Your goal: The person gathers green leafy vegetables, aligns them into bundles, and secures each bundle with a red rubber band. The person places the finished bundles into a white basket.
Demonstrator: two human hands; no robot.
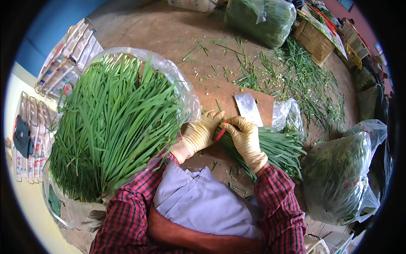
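Cream rubber gloves cover both my hands. My left hand (200, 128) is closed around the stem end of a bundle of garlic chives (279, 144), whose leaves spread to the right. A red tie (219, 135) runs across the bundle, and my right hand (245, 138) pinches its upper end between thumb and fingers. Part of the tie and the stems are hidden behind the gloves. Just beyond my hands a broad metal blade (249, 108) lies on a wooden board (215, 92). Left of my left hand stands a big heap of garlic chives (117, 123) in an open clear plastic bag (187, 92).
Leaf trimmings (304, 82) litter the floor ahead and to the right. A filled plastic bag (339, 174) stands at my right, another bag of greens (260, 22) at the back. A wicker basket (314, 39) is at back right. Stacked wire-handled bundles (68, 60) line the left wall.
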